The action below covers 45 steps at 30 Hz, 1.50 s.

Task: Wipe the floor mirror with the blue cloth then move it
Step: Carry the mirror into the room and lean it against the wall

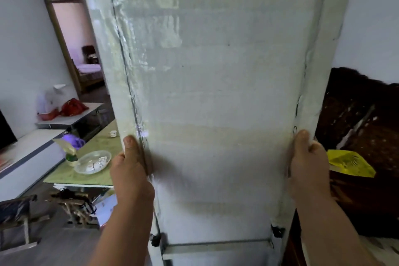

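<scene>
White-walled room | floor mirror point(216, 114) | left hand point(129, 170), right hand point(308, 164) grip edges

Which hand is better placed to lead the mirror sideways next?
Probably the left hand: it grips the left edge of the mirror with bare floor beside it. The right hand grips the other edge close to dark furniture.

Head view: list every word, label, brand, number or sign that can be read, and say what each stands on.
No text here can be read.
On the crumpled yellow plastic bag: dark print, too blurred to read.
On the tall floor mirror with a pale grey back: faint dark marks at the top edge, cut off by the frame, not readable.
</scene>
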Each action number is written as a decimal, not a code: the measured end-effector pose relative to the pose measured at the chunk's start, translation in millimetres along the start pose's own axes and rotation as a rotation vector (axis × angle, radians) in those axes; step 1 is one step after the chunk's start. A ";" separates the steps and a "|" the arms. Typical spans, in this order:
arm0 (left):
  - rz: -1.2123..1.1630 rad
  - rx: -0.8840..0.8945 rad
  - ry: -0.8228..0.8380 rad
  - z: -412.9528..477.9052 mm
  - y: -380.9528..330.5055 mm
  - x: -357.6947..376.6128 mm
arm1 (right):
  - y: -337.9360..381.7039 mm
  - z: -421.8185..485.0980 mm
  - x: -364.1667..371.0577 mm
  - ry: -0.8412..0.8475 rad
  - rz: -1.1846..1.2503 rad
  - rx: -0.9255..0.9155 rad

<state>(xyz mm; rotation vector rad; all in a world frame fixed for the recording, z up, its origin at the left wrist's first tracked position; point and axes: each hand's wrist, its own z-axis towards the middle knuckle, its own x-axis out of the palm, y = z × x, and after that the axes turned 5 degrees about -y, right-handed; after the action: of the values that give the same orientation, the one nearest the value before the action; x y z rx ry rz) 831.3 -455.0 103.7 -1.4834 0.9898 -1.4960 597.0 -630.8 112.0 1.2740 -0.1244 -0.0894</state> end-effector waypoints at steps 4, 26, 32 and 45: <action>0.052 0.019 0.048 42.9 16.6 49.1 | -10.6 38.7 40.3 -0.048 -0.020 0.003; 0.111 0.078 0.013 294.2 153.4 370.4 | -115.9 333.0 349.1 0.003 -0.069 -0.017; 0.039 0.108 0.059 371.2 181.7 468.8 | -136.8 413.1 432.8 -0.057 -0.088 -0.019; 0.088 0.227 0.028 507.8 276.4 702.0 | -225.2 648.5 622.7 -0.090 0.151 0.057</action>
<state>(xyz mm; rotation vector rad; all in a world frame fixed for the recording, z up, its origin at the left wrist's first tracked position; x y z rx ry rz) 1340.8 -1208.1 121.3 -1.2452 0.8589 -1.5151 1121.4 -1395.1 109.8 1.3141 -0.3016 -0.0136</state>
